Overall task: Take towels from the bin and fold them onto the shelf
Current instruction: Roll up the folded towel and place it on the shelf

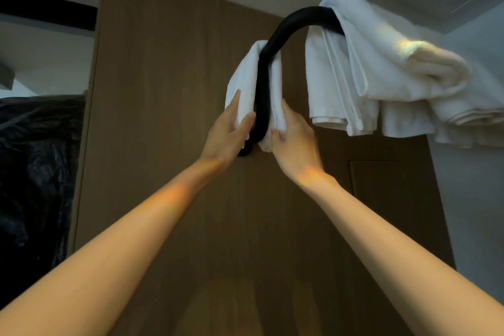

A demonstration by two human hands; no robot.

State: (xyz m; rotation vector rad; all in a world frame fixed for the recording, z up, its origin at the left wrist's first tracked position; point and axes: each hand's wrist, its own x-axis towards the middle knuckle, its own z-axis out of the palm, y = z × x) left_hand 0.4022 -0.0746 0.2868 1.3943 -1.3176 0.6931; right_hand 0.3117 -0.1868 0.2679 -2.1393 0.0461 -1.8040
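A small white towel (246, 82) hangs folded over a curved black rail (272, 43) mounted on a brown wooden wall. My left hand (229, 131) pinches the towel's left half between thumb and fingers. My right hand (293, 133) grips the towel's right half near its lower edge, just right of the rail. Further right on the same rail, several larger white towels (381, 68) hang folded over it, some bunched at the far right. The bin is not in sight.
The brown wooden panel (169, 90) fills the middle of the view. A dark, shiny black plastic sheet (38, 161) covers something at the left. A pale grey wall (474, 199) stands at the right, with the ceiling above.
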